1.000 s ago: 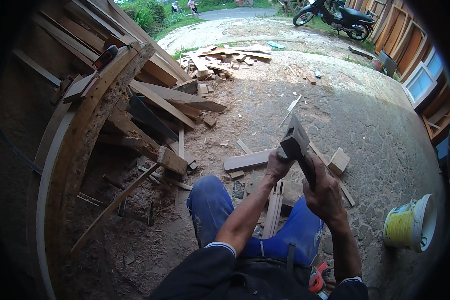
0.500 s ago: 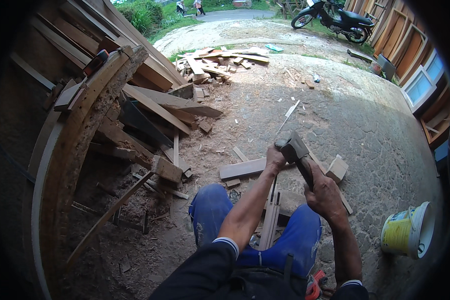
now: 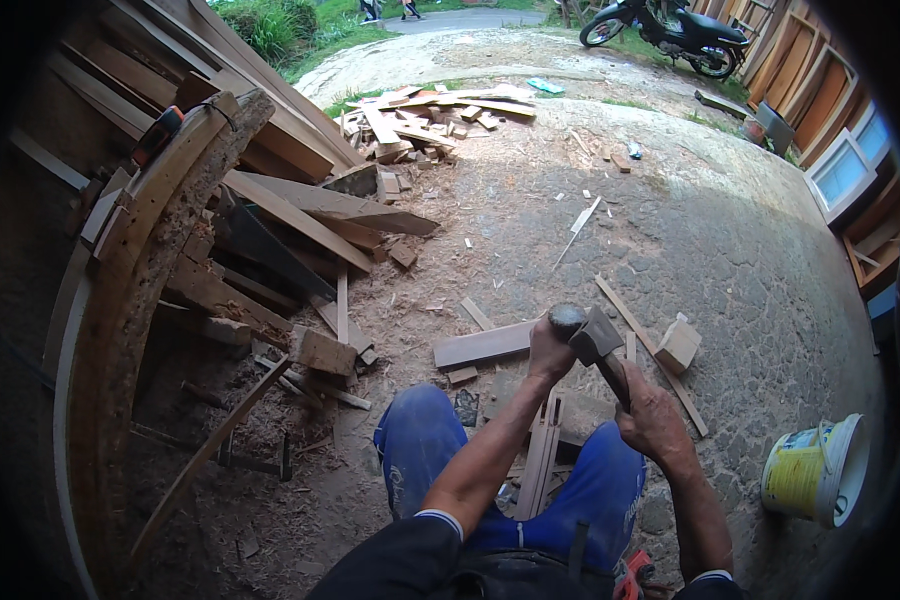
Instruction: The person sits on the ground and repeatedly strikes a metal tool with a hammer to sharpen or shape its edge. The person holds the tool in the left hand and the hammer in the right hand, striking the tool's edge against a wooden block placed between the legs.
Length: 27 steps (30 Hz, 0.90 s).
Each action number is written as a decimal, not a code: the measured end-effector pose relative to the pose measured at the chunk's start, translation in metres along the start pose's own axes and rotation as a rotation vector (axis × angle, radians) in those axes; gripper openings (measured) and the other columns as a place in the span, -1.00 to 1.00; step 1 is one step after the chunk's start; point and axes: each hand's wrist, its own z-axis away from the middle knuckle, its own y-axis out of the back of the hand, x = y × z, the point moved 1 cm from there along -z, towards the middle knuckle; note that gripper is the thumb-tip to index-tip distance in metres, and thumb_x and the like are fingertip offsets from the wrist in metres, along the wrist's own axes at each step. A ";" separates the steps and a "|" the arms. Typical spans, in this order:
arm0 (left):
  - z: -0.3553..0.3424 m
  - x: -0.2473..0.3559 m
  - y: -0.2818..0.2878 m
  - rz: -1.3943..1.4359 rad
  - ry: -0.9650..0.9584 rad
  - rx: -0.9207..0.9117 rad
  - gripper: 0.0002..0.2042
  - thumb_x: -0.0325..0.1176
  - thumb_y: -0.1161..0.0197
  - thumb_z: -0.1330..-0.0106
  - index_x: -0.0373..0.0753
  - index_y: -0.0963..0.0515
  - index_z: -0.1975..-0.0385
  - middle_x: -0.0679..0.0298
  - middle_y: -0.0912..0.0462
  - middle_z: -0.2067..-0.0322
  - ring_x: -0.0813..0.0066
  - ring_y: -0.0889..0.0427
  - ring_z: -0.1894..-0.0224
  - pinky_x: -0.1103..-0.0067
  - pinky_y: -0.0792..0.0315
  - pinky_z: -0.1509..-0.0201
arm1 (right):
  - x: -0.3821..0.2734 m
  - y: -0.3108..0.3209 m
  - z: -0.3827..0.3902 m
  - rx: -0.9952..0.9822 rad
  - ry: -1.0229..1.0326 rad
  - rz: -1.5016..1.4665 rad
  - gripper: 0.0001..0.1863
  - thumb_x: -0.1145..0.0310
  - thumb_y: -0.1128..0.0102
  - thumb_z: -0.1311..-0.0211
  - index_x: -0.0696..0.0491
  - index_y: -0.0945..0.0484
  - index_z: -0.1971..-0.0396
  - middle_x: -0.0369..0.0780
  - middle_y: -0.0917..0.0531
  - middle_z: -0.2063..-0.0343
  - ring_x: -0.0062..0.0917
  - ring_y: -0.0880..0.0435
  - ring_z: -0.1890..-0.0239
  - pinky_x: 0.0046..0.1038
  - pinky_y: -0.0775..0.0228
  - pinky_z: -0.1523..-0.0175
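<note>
My right hand (image 3: 656,424) is closed round the handle of a hammer (image 3: 600,338), whose heavy metal head is right at my left fist. The left hand (image 3: 550,356) is closed above the wood and grips what looks like a chisel, its handle hidden by the fingers and the hammer head. Below it, a narrow grooved length of wood (image 3: 540,455) lies between my knees, its near end toward my lap. Under its far part sits a wooden block (image 3: 582,415), partly covered by my arm and knee.
A brown board (image 3: 482,345), a long strip (image 3: 653,355) and a pale block (image 3: 679,345) lie ahead. Left stands a rough workbench (image 3: 155,235) with stacked timber. A white and yellow bucket (image 3: 795,470) lies tilted at right. Offcuts (image 3: 420,120) and a motorbike (image 3: 670,35) are farther off.
Both hands and the hammer have come down closer to the wood between my knees. The hammer head has turned, showing its round face. The view has shifted slightly.
</note>
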 end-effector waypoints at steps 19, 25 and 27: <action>-0.079 -0.037 -0.007 0.285 0.569 -0.320 -0.77 -0.26 -0.52 -0.19 -0.14 -0.55 0.47 0.39 -0.48 0.69 0.56 -0.43 0.74 0.55 -0.24 0.71 | 0.052 -0.096 0.108 0.027 -0.348 -0.071 -0.43 0.34 -0.22 -0.29 0.06 -0.27 -0.26 0.18 -0.70 0.18 0.20 -0.69 0.13 0.09 -0.56 0.03; 0.010 0.083 -0.003 -0.223 -0.163 0.201 -0.63 -0.31 -0.51 -0.15 -0.29 -0.52 0.14 0.06 -0.76 0.31 0.12 -0.80 0.23 0.33 -0.62 0.11 | 0.063 -0.101 0.109 0.035 -0.338 -0.119 -0.45 0.34 -0.22 -0.30 0.08 -0.28 -0.24 0.18 -0.70 0.20 0.21 -0.68 0.14 0.12 -0.55 0.06; 0.018 0.119 -0.005 -0.161 -0.263 0.103 -0.59 -0.30 -0.51 -0.19 -0.28 -0.51 0.04 0.08 -0.76 0.31 0.21 -0.80 0.23 0.35 -0.62 0.13 | 0.067 -0.102 0.110 0.029 -0.323 -0.115 -0.45 0.34 -0.21 -0.30 0.08 -0.27 -0.24 0.18 -0.70 0.20 0.21 -0.68 0.14 0.12 -0.55 0.06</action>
